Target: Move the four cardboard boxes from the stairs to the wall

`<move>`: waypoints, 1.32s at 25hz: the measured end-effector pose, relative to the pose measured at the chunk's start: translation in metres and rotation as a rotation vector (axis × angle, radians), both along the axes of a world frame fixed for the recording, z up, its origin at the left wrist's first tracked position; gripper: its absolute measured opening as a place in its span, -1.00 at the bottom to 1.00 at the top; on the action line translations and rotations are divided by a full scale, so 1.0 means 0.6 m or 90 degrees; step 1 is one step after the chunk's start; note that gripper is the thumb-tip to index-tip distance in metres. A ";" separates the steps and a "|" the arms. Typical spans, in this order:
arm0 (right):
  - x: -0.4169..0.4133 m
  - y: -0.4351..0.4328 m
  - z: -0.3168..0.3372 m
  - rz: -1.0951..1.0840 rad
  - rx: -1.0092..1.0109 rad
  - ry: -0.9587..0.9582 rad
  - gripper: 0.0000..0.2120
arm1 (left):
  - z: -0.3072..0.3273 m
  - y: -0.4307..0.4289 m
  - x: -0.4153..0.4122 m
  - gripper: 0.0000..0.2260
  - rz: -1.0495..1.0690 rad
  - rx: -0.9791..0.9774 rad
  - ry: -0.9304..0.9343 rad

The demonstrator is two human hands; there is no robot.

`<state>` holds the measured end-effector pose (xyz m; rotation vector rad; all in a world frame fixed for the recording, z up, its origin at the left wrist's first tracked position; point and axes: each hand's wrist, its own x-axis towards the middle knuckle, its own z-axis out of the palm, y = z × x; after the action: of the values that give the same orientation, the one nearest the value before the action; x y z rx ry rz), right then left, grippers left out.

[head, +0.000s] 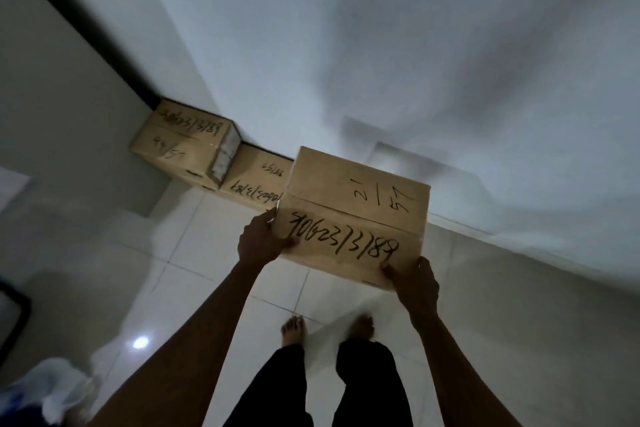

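Cardboard box [353, 215], long axis wallward

the box you hold [353, 215] reads "21/57" on top. its near flap reads "90623731 89", roughly. writing on the other boxes [221, 156] is unclear.

Home interior: glossy tiled floor [214, 274], plain wall [381, 45], bare feet [293, 329].

One view only is given, taken from the person's head. The floor [194, 274] is looked down on steeply, with the bare feet [293, 329] near 6 o'clock and the wall [381, 45] toward 12 o'clock. The view is tilted.
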<state>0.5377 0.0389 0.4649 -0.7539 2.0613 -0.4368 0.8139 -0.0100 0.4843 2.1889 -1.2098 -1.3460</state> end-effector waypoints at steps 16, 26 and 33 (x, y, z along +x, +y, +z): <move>0.385 -0.314 -0.417 0.013 -0.013 -0.008 -0.27 | -0.424 -0.313 0.355 -0.38 0.036 0.012 -0.078; 0.490 -0.358 -0.639 -0.039 -0.058 0.072 -0.23 | -0.643 -0.382 0.417 -0.37 -0.065 -0.077 -0.184; 0.532 -0.411 -0.637 0.030 -0.070 0.087 -0.18 | -0.652 -0.380 0.422 -0.27 -0.278 -0.098 -0.289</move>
<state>0.8566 -0.2079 0.0824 -0.9177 2.1549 -0.4864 1.0673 -0.2378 0.0934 2.2701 -1.9774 -0.8604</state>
